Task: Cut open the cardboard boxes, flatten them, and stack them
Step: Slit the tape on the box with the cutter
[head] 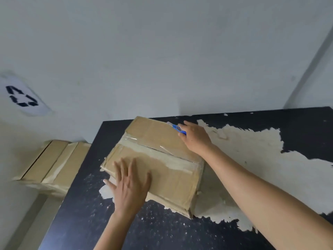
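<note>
A closed brown cardboard box [162, 141] lies on the black table [162, 231], its top seam covered by clear and tan tape. My left hand [129, 186] presses flat on the near top flap, fingers spread. At the box's far right edge my right hand [195, 137] grips a blue box cutter [177, 128], whose blade tip sits at the top edge of the box.
The table's black surface is peeled away in a large pale patch [252, 159] to the right of the box. Another taped cardboard box [52, 165] stands lower, off the table's left side. A white wall with a recycling sign [22, 96] is behind.
</note>
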